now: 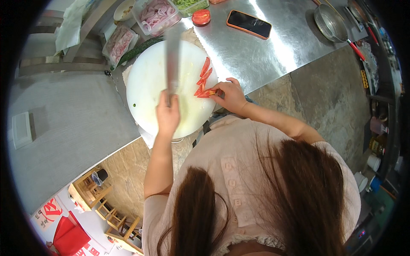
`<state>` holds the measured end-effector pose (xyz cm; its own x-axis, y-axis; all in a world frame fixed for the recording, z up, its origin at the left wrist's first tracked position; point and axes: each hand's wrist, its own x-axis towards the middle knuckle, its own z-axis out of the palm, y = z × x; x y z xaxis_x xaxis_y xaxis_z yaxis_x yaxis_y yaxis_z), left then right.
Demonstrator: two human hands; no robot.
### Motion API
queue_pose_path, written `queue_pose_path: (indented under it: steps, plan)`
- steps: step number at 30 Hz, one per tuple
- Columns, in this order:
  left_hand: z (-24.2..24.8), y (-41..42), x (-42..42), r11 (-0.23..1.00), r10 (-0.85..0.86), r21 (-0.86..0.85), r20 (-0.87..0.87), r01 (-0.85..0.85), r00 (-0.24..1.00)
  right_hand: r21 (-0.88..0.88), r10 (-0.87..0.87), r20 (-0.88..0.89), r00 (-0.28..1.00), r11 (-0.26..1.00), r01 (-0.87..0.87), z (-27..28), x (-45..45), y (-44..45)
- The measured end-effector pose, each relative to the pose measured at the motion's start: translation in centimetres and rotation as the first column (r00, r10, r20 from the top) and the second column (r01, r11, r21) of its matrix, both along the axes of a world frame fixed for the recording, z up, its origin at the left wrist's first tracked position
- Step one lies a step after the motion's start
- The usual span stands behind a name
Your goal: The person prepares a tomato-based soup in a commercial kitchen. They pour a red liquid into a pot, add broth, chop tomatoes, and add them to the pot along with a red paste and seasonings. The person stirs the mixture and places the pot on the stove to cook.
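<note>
A round white cutting board [153, 73] lies before me. My left hand [168, 112] grips the handle of a kitchen knife [172, 57], whose motion-blurred blade points away from me above the board's middle. My right hand [229, 94], at the board's right edge, pinches a tomato piece [208, 93] between thumb and fingers. Several red tomato wedges [205, 75] lie in a loose row just beyond it. A small green bit [134, 105] sits at the board's left side. Past the far edge, a cut tomato half [201, 17] rests on the steel counter [243, 54].
Beyond the board stand a tub of sliced onion [158, 14], a tub of shredded greens [189, 5] and a bowl [124, 10]. A cucumber [137, 51] and bagged meat [118, 43] lie left. A phone [249, 24] and a metal pan [330, 24] are right.
</note>
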<state>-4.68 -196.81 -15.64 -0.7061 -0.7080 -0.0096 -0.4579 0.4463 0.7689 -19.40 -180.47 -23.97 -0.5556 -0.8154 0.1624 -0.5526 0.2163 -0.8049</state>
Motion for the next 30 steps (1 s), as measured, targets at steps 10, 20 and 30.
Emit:
queue_pose_path:
  steps: [10, 20, 30]
  plan:
    - [-1.9, -3.1, 1.7, 0.961, 0.272, -0.162, 0.424, -0.223, 0.864, -0.038, 0.071, -0.005, 0.997, 0.997, -0.071, -0.4, -1.2, 0.2]
    - [-4.5, -1.0, 2.2, 0.838, 0.288, -0.545, 0.395, -0.029, 0.872, -0.056, 0.166, 0.078, 0.983, 0.985, -0.162, 0.0, -2.8, -1.1]
    - [-3.0, 6.7, -4.5, 0.955, 0.238, -0.202, 0.080, -0.218, 0.968, -0.172, 0.187, -0.040, 0.982, 0.966, -0.191, 1.8, -9.0, -2.8]
